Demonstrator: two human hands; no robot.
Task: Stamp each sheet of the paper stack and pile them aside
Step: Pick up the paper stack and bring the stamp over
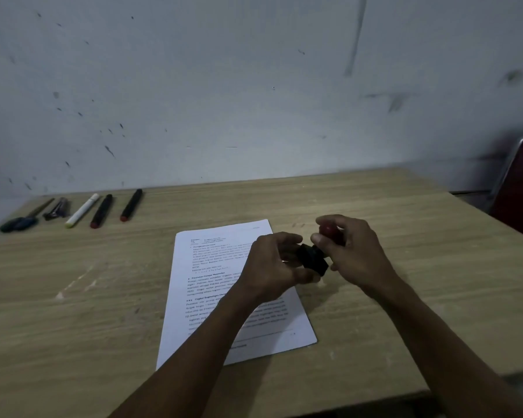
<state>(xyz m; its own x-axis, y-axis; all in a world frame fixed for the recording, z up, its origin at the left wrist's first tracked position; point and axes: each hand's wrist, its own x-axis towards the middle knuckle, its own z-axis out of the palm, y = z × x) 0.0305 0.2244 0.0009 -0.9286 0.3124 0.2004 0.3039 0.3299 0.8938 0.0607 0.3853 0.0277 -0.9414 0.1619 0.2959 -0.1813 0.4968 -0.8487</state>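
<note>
A stack of white printed sheets (pixel 212 297) lies in the middle of the wooden table (pixel 73 297). Both hands hover over its right edge and hold a stamp (pixel 313 257) with a black base and a red handle. My left hand (pixel 269 267) grips the black base from the left. My right hand (pixel 349 251) pinches the red handle end from the right. The stamp is tilted and held above the paper, not touching it. Its printing face is hidden from me.
Along the table's far left edge lie a screwdriver (pixel 21 221), a small dark clip-like object (pixel 56 208), a white marker (pixel 82 210) and two black markers with red ends (pixel 101 211) (pixel 131 205). A red chair (pixel 520 188) stands at the right. A grey wall is behind.
</note>
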